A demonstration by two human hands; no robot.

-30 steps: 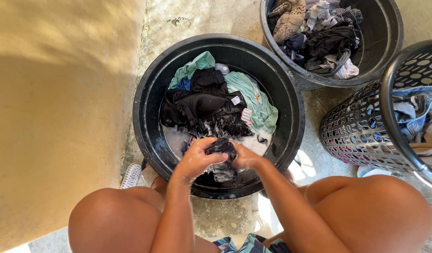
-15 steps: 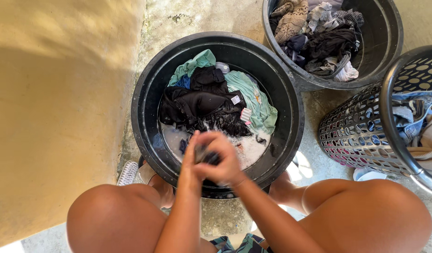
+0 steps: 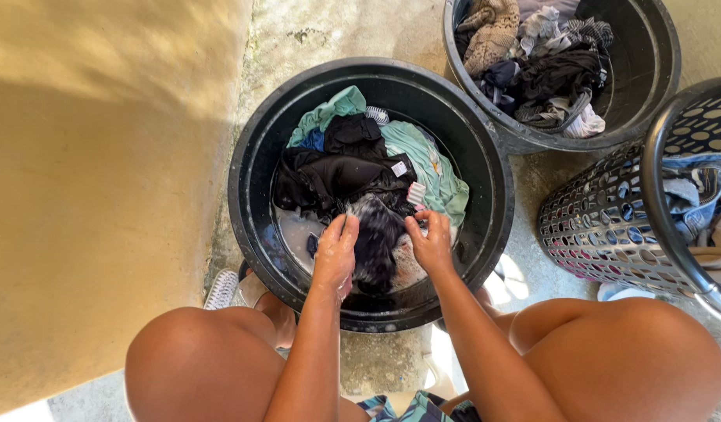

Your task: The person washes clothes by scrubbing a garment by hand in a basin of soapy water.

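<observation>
Hands now parted, left hand (image 3: 335,254), right hand (image 3: 431,244), apparently gripping dark cloth (image 3: 376,238)

**One head-worn camera, looking straight down**

There is a single view, so nothing is shared between cameras. It sits on the person's head and faces almost vertically down onto the ground in front of them, from close range: the person's own bare knees (image 3: 196,359) fill the bottom edge and the forearms run up from there into the middle. The black wash basin (image 3: 251,156) lies centred in the frame. A second black tub (image 3: 657,94) is cut by the top right edge, a perforated laundry basket (image 3: 603,227) by the right edge. A yellow wall (image 3: 95,180) fills the left third.
</observation>
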